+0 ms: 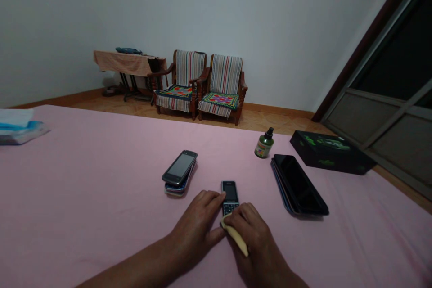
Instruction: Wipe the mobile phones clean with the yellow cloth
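A small keypad phone [230, 192] lies screen up on the pink cloth [111, 162], right in front of me. My left hand [199, 225] steadies it, fingertips at the phone's left edge and thumb near its lower end. Bunched in my right hand [251, 234] is a yellow cloth [237, 239], pressed against the lower part of the keypad. My fingers cover the phone's bottom end. To the left, a dark touchscreen phone [180, 168] tops a small stack of phones. At the right, a black tablet [299, 184] rests on other flat devices.
A green bottle [263, 145] with a black cap stands beyond the tablet, beside a black box [332, 152]. A clear and blue plastic packet [20, 130] lies at the far left. Two chairs [221, 81] and a side table [124, 61] stand by the wall.
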A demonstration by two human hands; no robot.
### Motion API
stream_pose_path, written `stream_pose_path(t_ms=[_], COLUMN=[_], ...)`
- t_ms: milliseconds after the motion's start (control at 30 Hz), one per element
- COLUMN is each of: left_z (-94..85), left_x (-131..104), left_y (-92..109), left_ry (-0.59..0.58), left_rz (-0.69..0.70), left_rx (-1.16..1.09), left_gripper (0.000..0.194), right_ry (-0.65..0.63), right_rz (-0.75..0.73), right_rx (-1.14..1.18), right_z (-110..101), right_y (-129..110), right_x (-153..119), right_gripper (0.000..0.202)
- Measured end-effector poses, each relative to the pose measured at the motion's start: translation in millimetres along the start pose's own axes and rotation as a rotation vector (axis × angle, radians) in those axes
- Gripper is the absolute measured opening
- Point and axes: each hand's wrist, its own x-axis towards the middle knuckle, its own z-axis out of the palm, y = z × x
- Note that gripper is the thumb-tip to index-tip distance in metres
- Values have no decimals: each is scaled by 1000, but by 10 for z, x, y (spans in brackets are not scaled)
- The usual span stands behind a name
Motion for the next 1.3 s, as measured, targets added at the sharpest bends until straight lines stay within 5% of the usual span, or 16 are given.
stream_pose_path(t_ms=[1067, 1300], left_z=[-28, -22], left_x=[5, -4], left_y=[18, -7], left_ry=[-47, -28], left_rz=[-61, -47], left_rx=[11, 3], left_gripper=[73, 70], right_ry=[56, 177], right_rz=[167, 59], right_rx=[-256, -111], right_z=[-131, -164], right_y=[153, 78], right_x=[-54, -9], right_gripper=[30, 26])
